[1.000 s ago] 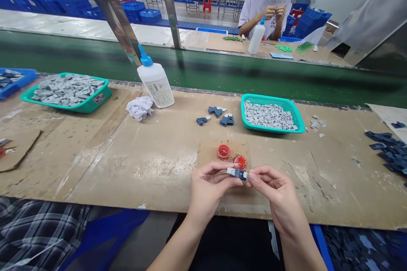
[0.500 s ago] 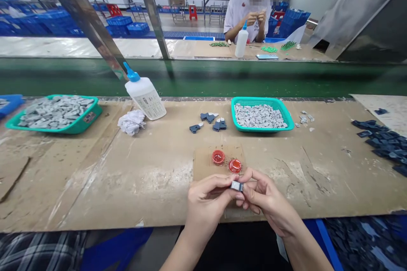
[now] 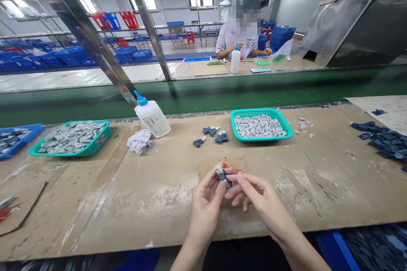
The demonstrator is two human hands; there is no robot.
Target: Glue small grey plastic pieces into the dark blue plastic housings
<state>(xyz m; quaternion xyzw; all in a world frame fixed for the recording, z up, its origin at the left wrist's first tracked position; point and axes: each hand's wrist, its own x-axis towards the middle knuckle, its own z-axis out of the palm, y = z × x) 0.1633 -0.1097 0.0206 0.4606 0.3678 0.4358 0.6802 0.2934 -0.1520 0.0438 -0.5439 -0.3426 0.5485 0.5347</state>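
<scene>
My left hand [image 3: 206, 197] and my right hand [image 3: 254, 194] meet above the near edge of the cardboard-covered bench [image 3: 159, 186]. Both pinch one small dark blue and grey plastic part [image 3: 222, 175], now tilted upright between the fingertips. The hands hide most of the two red caps on a small cardboard square [image 3: 237, 161]; only a sliver of red shows. Several loose dark blue parts [image 3: 211, 134] lie on the bench beyond the hands. A teal basket of small grey pieces [image 3: 259, 125] stands just right of them.
A white glue bottle with a blue nozzle [image 3: 151, 116] leans beside a crumpled tissue [image 3: 139, 141]. A second teal tray of grey parts [image 3: 71, 137] sits at left, a blue tray [image 3: 14, 142] further left. A pile of dark blue parts [image 3: 383, 142] lies at right. Beyond a green conveyor [image 3: 203, 91], another person works.
The part turned from lying flat between my fingertips to standing tilted. My hands rose in the picture over the red caps as the camera tilted up.
</scene>
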